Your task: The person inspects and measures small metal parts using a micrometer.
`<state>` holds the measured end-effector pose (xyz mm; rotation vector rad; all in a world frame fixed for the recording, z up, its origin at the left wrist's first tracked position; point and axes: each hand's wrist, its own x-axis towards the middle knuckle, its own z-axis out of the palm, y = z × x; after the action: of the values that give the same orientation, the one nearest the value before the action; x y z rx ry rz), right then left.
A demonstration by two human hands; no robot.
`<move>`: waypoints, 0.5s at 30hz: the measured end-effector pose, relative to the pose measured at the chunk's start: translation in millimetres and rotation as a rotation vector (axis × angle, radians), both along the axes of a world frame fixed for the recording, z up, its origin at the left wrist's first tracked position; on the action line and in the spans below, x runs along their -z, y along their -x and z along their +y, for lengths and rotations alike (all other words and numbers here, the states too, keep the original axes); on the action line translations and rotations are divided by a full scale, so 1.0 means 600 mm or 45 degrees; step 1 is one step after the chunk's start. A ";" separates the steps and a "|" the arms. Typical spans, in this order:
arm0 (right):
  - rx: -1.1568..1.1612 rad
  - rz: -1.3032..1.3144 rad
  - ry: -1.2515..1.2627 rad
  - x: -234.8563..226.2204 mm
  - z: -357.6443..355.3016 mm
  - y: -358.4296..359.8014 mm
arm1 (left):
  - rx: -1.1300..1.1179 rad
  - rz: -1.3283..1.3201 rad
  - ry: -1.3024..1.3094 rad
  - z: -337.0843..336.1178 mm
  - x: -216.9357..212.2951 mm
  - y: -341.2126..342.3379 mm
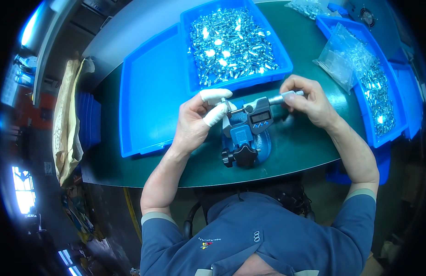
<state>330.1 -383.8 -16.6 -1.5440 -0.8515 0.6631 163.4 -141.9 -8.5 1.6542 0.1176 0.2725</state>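
Note:
A digital micrometer (260, 117) with a small display is clamped in a blue stand (264, 146) with a black knob (245, 156), near the table's front edge. White finger cots cover the thumb and forefinger of my left hand (194, 122). Those fingers are closed in a pinch at the micrometer's jaws, on a small metal piece (229, 106) mostly hidden by the fingertips. On the other side, my right hand (314, 101) is closed round the silver thimble (282, 97) at the micrometer's right end.
Behind the micrometer, a blue tray (285, 62) holds many small shiny metal pieces. Another blue tray (130, 106) lies to the left. Clear plastic bags (337, 60) and more metal pieces fill a right-hand tray (399, 122). A brown paper sack (65, 124) stands left of the green table (111, 168).

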 end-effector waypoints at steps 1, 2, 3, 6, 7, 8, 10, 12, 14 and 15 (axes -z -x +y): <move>-0.001 0.001 -0.001 -0.001 0.002 0.002 | 0.004 0.005 0.005 0.000 0.000 0.000; 0.022 0.026 -0.045 -0.001 0.005 0.004 | 0.008 0.010 0.009 0.001 0.001 0.000; 0.048 0.051 -0.088 -0.002 0.005 0.006 | 0.010 0.011 0.009 0.000 0.001 0.000; -0.070 0.231 0.070 0.013 -0.005 -0.014 | 0.006 0.014 0.018 0.000 0.001 0.000; -0.069 0.231 0.070 0.012 -0.005 -0.013 | 0.004 -0.003 0.013 -0.001 0.003 -0.001; -0.059 0.153 0.018 0.008 -0.004 -0.011 | 0.003 -0.020 0.008 -0.001 0.003 -0.002; -0.053 0.080 -0.034 0.003 0.002 -0.004 | 0.000 -0.006 0.015 0.000 0.003 0.000; 0.044 0.068 -0.077 -0.002 0.005 0.004 | 0.001 0.007 0.024 0.000 0.003 0.000; -0.010 0.157 -0.042 0.007 0.001 -0.003 | -0.007 -0.005 0.005 0.000 0.002 0.000; -0.064 0.246 -0.007 0.010 -0.001 -0.006 | -0.005 -0.004 0.006 -0.001 0.002 0.000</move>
<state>333.8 -384.3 -22.7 -1.4312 -0.7474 0.8316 163.6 -142.3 -9.7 1.6490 0.1190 0.2776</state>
